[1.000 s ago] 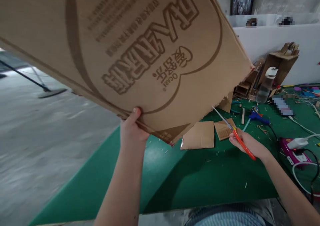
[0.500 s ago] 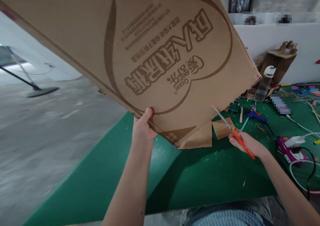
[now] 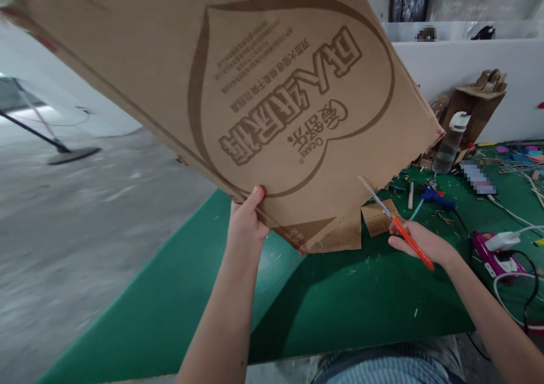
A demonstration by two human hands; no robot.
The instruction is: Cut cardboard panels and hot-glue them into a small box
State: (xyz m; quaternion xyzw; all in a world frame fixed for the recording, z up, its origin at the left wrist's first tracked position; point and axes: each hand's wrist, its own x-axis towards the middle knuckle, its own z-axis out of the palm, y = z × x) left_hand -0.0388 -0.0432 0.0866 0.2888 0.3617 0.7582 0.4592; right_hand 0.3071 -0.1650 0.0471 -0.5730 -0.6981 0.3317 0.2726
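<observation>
A large brown cardboard sheet point(image 3: 297, 163) with printed characters and a heart outline fills the upper middle of the head view, tilted above the table. My left hand point(image 3: 249, 217) grips its lower left edge, thumb on the printed face and fingers hidden behind. In my right hand point(image 3: 419, 239) are scissors point(image 3: 402, 231) with orange handles, held at the lower right of the sheet. Their blades point up and left over the cardboard and look nearly together. A cut flap point(image 3: 344, 234) hangs at the sheet's bottom corner. Beside it lies a small cardboard piece point(image 3: 378, 217).
On the green table point(image 3: 340, 310) to the right are a blue glue gun point(image 3: 437, 198), a phone point(image 3: 478, 178), a bottle point(image 3: 453, 143), a pink power strip point(image 3: 497, 256) with cables, and scraps. A cardboard construction point(image 3: 478, 103) stands behind. A round-based stand point(image 3: 74, 156) is on the floor at left.
The cardboard sheet has shifted slightly down and right at its left side, and my left hand has moved a little right with it. My right hand and the scissors are nearly still.
</observation>
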